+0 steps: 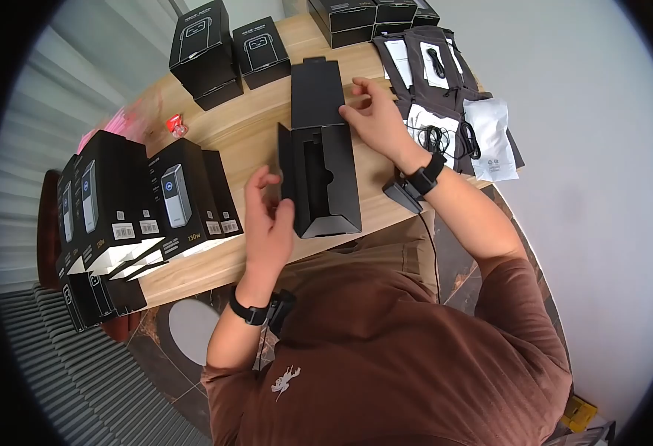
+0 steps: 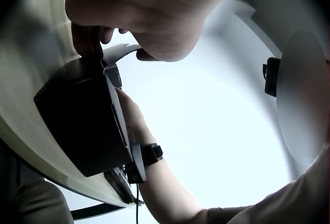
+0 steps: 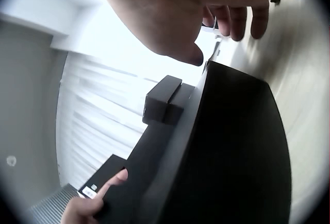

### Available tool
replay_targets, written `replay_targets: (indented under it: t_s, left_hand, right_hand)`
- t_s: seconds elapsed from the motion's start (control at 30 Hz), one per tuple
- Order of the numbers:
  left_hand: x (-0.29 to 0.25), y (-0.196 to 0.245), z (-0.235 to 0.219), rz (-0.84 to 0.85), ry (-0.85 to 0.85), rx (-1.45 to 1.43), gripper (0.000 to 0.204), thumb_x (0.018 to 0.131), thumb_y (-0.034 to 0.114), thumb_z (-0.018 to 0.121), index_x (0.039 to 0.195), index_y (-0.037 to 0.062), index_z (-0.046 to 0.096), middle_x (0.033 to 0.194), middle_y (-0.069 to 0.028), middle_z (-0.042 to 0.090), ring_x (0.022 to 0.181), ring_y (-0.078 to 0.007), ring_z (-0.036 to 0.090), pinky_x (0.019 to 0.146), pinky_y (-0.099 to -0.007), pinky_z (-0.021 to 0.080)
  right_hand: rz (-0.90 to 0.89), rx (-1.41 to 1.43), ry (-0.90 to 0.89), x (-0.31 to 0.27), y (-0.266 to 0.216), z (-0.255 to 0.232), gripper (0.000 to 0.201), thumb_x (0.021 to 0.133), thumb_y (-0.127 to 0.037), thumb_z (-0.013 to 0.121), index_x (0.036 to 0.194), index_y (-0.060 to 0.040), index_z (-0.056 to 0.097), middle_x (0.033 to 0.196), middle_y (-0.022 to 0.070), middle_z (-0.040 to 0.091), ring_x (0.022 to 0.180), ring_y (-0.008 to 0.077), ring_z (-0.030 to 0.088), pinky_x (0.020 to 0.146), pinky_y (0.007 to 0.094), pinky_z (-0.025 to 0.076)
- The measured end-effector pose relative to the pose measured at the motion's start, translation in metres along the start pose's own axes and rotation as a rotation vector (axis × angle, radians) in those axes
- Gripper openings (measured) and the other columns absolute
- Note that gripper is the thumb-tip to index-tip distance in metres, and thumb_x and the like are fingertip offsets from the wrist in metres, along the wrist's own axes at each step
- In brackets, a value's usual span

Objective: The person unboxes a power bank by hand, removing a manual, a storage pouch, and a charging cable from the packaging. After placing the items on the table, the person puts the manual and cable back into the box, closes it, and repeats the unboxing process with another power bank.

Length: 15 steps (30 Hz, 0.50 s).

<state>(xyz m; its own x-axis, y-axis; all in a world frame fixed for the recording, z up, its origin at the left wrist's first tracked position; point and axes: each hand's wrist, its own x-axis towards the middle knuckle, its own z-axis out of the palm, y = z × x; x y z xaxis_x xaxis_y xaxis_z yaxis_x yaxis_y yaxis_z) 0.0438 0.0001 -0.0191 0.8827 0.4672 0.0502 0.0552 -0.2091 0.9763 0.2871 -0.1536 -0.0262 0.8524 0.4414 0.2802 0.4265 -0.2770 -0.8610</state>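
Note:
A black cardboard box [image 1: 330,178] stands on the wooden table before the person, its lid [image 1: 317,95] folded back and its left side flap [image 1: 285,167] raised. Inside, a dark insert with a long slot shows. At the left flap is the left hand [image 1: 267,223], fingers loosely bent, thumb beside the box's left edge. The left wrist view shows its fingers [image 2: 87,44] right at the flap's edge. The right hand [image 1: 378,123] is beside the box's right rear corner, thumb tip near the lid's fold, fingers apart and relaxed with nothing between them.
Printed black boxes [image 1: 182,193] stand at the left, with more boxes [image 1: 263,52] at the back. Dark pouches [image 1: 434,63], coiled cables [image 1: 434,137] and a white packet [image 1: 492,137] lie at the right. A small red item [image 1: 176,124] sits behind the left boxes.

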Motion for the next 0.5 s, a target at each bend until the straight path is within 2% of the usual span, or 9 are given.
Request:
replay_targets:
  t_s: [0.03,0.1,0.13,0.17,0.23,0.27,0.37,0.4,0.5]
  left_hand:
    - [0.0,-0.003,-0.002,0.019,0.03,0.001,0.067,0.095,-0.005,0.061,0.158,0.0036,0.038,0.142,-0.0111,0.051,0.1,-0.0178,0.057,0.078,-0.0288,0.05]
    - [0.0,-0.011,-0.004,0.058,0.091,0.001,0.064,0.097,-0.01,0.054,0.158,0.0038,0.038,0.143,-0.0105,0.051,0.107,-0.0176,0.059,0.083,-0.0275,0.05]
    - [-0.001,-0.016,-0.003,0.05,0.106,-0.022,0.066,0.093,-0.011,0.054,0.156,0.006,0.043,0.15,-0.0145,0.049,0.135,-0.0248,0.053,0.107,-0.0343,0.046]
    - [-0.002,-0.017,-0.003,0.148,0.132,0.253,0.066,0.093,-0.01,0.055,0.156,0.0048,0.043,0.153,-0.0168,0.047,0.135,-0.0301,0.053,0.11,-0.038,0.045]
    - [-0.002,-0.007,0.001,0.359,0.188,0.792,0.067,0.093,-0.008,0.059,0.156,0.0025,0.041,0.158,-0.0214,0.044,0.137,-0.0407,0.055,0.115,-0.0456,0.043]
    - [-0.003,0.0,0.005,0.367,0.178,0.736,0.059,0.088,-0.008,0.06,0.146,0.0033,0.056,0.159,-0.0216,0.047,0.141,-0.0473,0.049,0.121,-0.0538,0.037]
    - [0.001,0.006,-0.005,0.537,-0.135,0.786,0.047,0.085,-0.009,0.061,0.129,0.0049,0.07,0.153,-0.0158,0.057,0.145,-0.0444,0.048,0.122,-0.0573,0.037]
    - [0.001,0.013,-0.002,0.574,-0.165,0.761,0.038,0.081,-0.008,0.063,0.114,0.0056,0.076,0.144,-0.0109,0.065,0.146,-0.0406,0.049,0.123,-0.0604,0.036]
    - [0.002,0.022,-0.006,0.643,-0.272,0.808,0.031,0.081,-0.006,0.064,0.108,0.0058,0.075,0.139,-0.0089,0.069,0.144,-0.0368,0.053,0.123,-0.0604,0.037]
  right_hand:
    - [-0.127,-0.092,0.042,-0.006,-0.009,-0.006,0.047,0.095,-0.011,0.077,0.139,-0.0028,0.064,0.106,0.0071,0.074,0.092,0.0203,0.071,0.084,0.0293,0.056]
    - [-0.392,-0.099,-0.167,-0.022,-0.032,-0.015,0.04,0.092,-0.009,0.077,0.131,-0.0062,0.07,0.11,0.0085,0.075,0.094,0.0256,0.072,0.083,0.0329,0.058]
    - [-0.522,-0.108,-0.271,-0.033,-0.042,-0.02,0.037,0.091,-0.008,0.077,0.127,-0.0078,0.073,0.111,0.0092,0.076,0.095,0.0282,0.072,0.083,0.0348,0.058]
    - [-0.567,-0.096,-0.388,-0.046,-0.05,-0.022,0.028,0.089,-0.01,0.078,0.118,-0.0101,0.077,0.116,0.0102,0.076,0.099,0.0314,0.072,0.085,0.0388,0.059]
    - [-0.798,-0.259,-0.504,-0.065,-0.049,-0.021,0.021,0.09,-0.022,0.081,0.108,-0.0122,0.078,0.102,0.0055,0.073,0.088,0.0262,0.069,0.079,0.0406,0.057]
    - [-0.82,-0.275,-0.485,-0.07,-0.052,-0.022,0.018,0.089,-0.023,0.082,0.102,-0.0115,0.076,0.1,0.0054,0.071,0.084,0.0262,0.068,0.076,0.0405,0.056]
    - [-0.779,-0.226,-0.355,-0.077,-0.052,-0.035,0.018,0.087,-0.021,0.084,0.091,-0.0096,0.071,0.098,0.006,0.068,0.08,0.0263,0.066,0.071,0.0395,0.055]
    - [-0.75,-0.19,-0.305,-0.079,-0.051,-0.038,0.019,0.087,-0.019,0.085,0.088,-0.009,0.069,0.099,0.0063,0.067,0.079,0.0264,0.066,0.07,0.0391,0.054]
    - [-0.503,-0.126,-0.241,-0.094,-0.041,-0.058,0.019,0.084,-0.013,0.085,0.085,-0.0078,0.067,0.1,0.0076,0.067,0.079,0.0272,0.067,0.068,0.0377,0.054]
